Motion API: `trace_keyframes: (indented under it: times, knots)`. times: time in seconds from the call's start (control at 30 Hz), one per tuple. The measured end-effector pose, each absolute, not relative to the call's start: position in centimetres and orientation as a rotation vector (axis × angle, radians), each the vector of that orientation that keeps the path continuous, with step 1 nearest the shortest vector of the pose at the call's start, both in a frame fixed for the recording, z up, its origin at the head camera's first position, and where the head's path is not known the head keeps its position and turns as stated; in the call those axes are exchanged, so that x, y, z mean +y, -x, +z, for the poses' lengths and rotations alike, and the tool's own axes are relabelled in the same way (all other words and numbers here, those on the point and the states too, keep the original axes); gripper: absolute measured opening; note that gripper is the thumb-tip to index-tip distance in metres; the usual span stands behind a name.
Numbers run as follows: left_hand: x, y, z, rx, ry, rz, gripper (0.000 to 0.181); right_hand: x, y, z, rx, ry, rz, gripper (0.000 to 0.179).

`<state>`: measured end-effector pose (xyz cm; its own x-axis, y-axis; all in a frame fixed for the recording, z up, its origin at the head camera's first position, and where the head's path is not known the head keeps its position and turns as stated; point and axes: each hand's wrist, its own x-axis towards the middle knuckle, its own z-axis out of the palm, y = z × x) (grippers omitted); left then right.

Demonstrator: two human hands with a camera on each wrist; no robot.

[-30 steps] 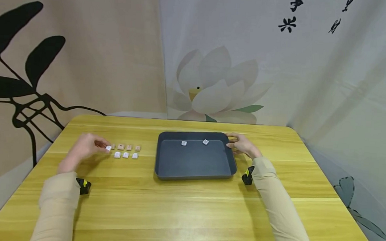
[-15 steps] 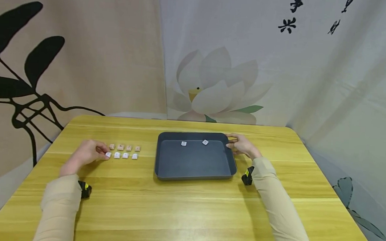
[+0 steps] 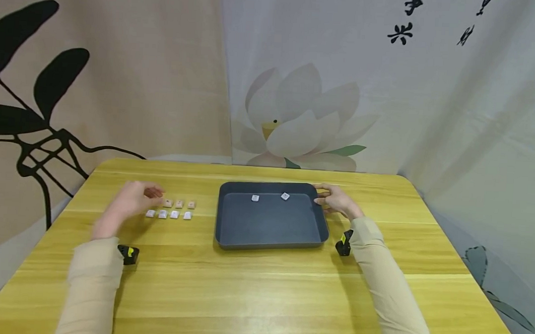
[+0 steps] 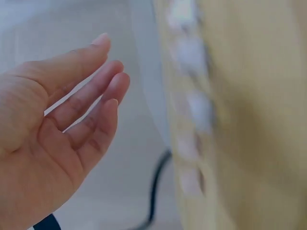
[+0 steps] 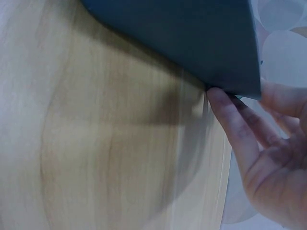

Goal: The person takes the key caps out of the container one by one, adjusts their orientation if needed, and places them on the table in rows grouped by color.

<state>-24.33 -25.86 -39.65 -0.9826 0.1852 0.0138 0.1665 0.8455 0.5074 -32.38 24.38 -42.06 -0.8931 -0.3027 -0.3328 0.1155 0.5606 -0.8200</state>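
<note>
Small keycap-like pieces stand in two rows on the left of the table: white ones (image 3: 162,214) in front, pinkish ones (image 3: 179,204) behind. Over the left end of the back row hovers my left hand (image 3: 134,199), hiding part of that row. In the left wrist view this hand (image 4: 62,115) has loosely bent fingers, nothing between them, apart from the blurred pieces (image 4: 201,110). My right hand (image 3: 336,201) holds the dark grey baking tray (image 3: 270,247) at its right side. In the right wrist view its fingers (image 5: 235,124) reach the tray's lower edge.
Two white pieces, one upright (image 3: 255,198) and one turned (image 3: 285,196), lie inside the tray near its back wall. The wooden table (image 3: 242,297) ends at a printed curtain (image 3: 185,82) behind. A small black camera (image 3: 128,254) sits on the left wrist.
My left hand set a white piece down at the left end of the front row, let go, and moved back and right over the pinkish row. The right hand and tray stay put.
</note>
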Motion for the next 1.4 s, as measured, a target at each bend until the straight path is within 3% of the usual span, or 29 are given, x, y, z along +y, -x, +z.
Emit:
trace_keyframes:
  times: [0.4, 0.63, 1.4]
  knots:
    - [-13.2, 29.6, -38.4, 2.797, -0.652, 1.088, 0.026, 24.6, 32.4, -42.3, 2.360, 0.153, -1.289, 0.055]
    - [-8.2, 32.6, -40.8, 2.607, -0.608, 1.222, 0.030, 24.4, 32.4, -42.6, 2.333, 0.163, -1.314, 0.056]
    - [-5.9, 33.6, -43.8, 2.695, -0.557, 1.084, 0.027, 24.5, 32.6, -42.3, 2.362, 0.142, -1.273, 0.055]
